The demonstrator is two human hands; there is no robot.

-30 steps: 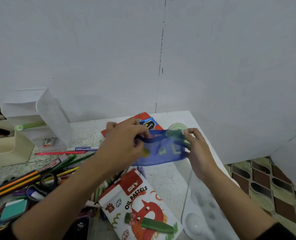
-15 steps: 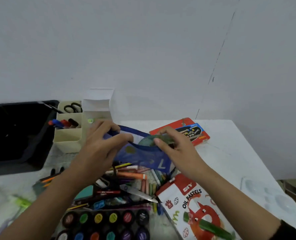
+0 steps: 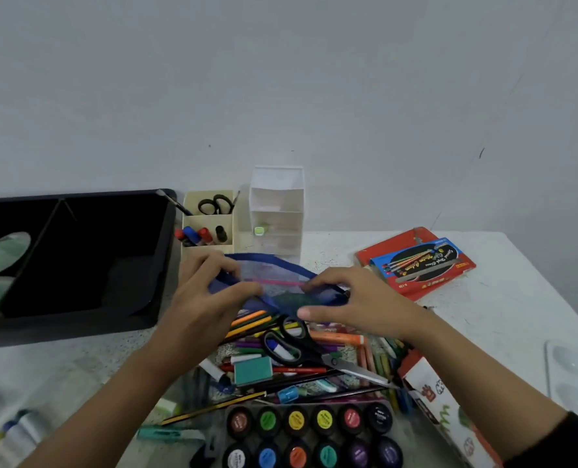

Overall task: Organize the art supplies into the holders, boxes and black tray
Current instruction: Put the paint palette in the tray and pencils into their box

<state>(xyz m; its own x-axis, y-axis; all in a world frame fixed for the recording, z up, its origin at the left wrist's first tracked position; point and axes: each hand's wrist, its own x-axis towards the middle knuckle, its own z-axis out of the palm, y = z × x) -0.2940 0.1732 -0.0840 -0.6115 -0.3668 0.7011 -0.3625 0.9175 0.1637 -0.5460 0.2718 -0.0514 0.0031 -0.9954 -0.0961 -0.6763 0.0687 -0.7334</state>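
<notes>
Hands hold a blue mesh pouch (image 3: 270, 275) just in front of the cream holder (image 3: 210, 220). The left hand (image 3: 210, 292) pinches the pouch's left end, thumb and fingers tight on the cloth. The right hand (image 3: 351, 302) curls over the right end, with the thumb under it. Something dark green shows through the mesh.

I think the step is to put this pouch away, maybe into the black tray (image 3: 78, 196), which sits just left of the cream holder. To do it well, hold the top edge up so nothing slips out, and pull both ends so the pouch stays flat. Lift it high over the pile of pencils and crayons (image 3: 341, 339) in front of the cream holder, so it does not drag the scissors (image 3: 291, 346) along. The clear holder (image 3: 277, 211), just right of the cream holder, looks too narrow for the pouch, so the tray seems the better home. Lay it down flat, then let go.
</notes>
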